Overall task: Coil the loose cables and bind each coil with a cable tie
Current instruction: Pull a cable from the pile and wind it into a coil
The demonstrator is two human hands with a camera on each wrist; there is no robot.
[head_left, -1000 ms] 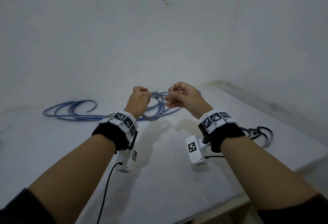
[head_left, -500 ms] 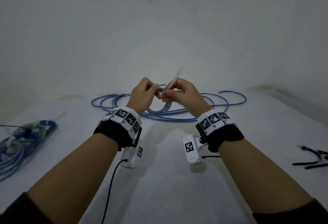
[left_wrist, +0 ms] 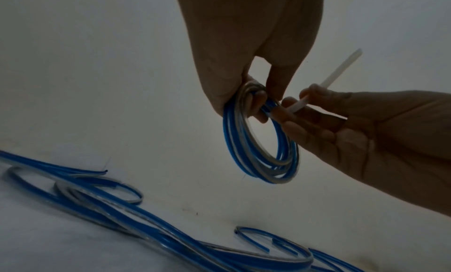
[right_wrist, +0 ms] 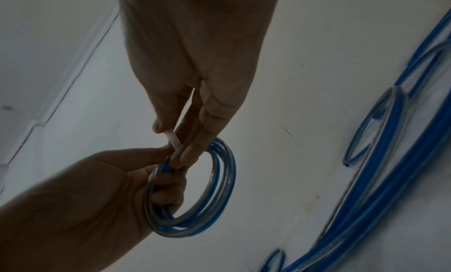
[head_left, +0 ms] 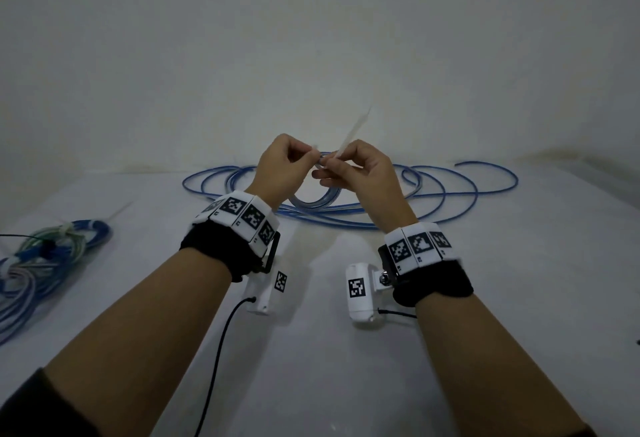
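Holding the blue cable coil (left_wrist: 261, 141) clear above the counter (head_left: 311, 350), left hand (head_left: 277, 173) grips its top; right hand (head_left: 360, 177) pinches the white cable tie (head_left: 351, 135), long axis pointing up-right

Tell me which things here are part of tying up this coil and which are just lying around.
In use: left hand gripping the small blue coil; right hand pinching the white cable tie.

Lying about: loose blue cables on the table; tied cable bundles at left.
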